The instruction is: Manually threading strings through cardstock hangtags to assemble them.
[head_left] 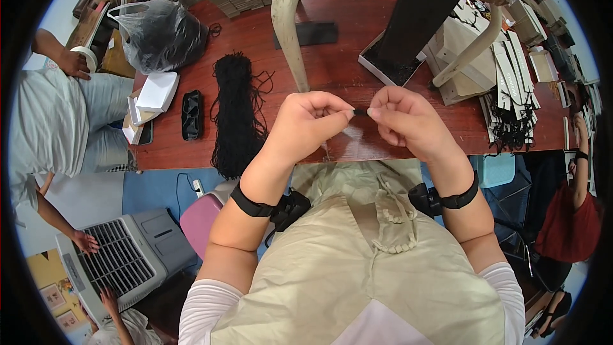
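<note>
left hand (314, 120) | right hand (408, 120) | pinched: 1 black piece (361, 112) | 1 cord bundle (234, 115)

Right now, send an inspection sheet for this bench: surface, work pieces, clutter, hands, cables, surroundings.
Surface: red-brown wooden table, glossy, scuffed.
Work pieces: small black piece between the hands; black cord bundle at left; shallow white box with tiny black bits ahead.
Clutter: dark plastic bag, small white carton, black tray.
Hands: left hand and right hand pinch the small black piece.
Cables: thin black cable near white socket, below table, left.
Surroundings: grey slatted appliance, pink chair; people both sides.
</note>
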A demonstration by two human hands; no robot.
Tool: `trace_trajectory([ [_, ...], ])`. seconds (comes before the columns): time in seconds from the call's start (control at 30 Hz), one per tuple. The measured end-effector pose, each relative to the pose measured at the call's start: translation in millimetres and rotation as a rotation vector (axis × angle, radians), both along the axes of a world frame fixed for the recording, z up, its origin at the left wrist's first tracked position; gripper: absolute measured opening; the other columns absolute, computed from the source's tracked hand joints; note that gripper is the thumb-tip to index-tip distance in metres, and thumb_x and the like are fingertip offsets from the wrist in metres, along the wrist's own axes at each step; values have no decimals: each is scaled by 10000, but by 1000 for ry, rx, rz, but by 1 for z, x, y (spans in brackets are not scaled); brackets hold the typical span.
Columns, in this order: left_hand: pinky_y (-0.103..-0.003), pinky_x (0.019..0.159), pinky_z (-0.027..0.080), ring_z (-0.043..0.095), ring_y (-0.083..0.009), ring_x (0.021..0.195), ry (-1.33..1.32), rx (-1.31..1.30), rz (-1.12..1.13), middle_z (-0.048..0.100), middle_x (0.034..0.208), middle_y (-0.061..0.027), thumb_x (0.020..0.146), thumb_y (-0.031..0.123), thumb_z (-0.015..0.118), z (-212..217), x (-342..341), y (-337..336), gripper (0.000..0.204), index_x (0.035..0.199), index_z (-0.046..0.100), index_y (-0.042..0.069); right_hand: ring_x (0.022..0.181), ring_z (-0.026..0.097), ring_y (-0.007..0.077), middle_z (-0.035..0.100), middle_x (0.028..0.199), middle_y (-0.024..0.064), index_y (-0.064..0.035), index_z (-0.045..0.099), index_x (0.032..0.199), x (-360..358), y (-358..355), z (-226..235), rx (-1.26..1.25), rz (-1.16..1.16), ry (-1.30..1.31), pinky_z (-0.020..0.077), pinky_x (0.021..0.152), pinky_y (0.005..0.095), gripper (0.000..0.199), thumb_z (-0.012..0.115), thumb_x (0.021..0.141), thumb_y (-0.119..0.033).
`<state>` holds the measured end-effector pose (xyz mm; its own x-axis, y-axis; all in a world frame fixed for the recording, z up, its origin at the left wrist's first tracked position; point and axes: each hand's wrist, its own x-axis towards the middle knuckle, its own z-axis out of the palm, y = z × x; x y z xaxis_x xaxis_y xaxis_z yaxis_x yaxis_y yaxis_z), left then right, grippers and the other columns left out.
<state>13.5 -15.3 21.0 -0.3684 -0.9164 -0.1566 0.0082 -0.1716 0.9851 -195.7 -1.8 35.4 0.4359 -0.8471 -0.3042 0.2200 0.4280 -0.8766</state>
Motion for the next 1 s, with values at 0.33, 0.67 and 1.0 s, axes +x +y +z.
trace_trajectory([
  [0.33,-177,541,397,516,-12,633,21,43,-50,617,719,20,811,17,654,1,0,2,66,860,674,-22,625,506,23,631,717,-6,8,695,865,4,1,2,-273,-73,358,390,546,188,105,680,811,-80],
  [0.67,-213,660,423,512,-63,723,-30,60,-191,600,785,8,916,130,579,2,-5,3,117,900,614,19,659,548,37,662,730,21,12,709,870,3,4,-6,-300,-114,350,439,594,197,111,688,803,-74],
  [1.0,-237,646,406,460,-76,738,314,-291,-354,525,778,-1,918,81,533,12,18,-6,106,841,546,9,703,571,74,654,749,22,-1,687,804,-35,-15,-11,-325,-411,418,451,641,217,46,655,805,-33],
])
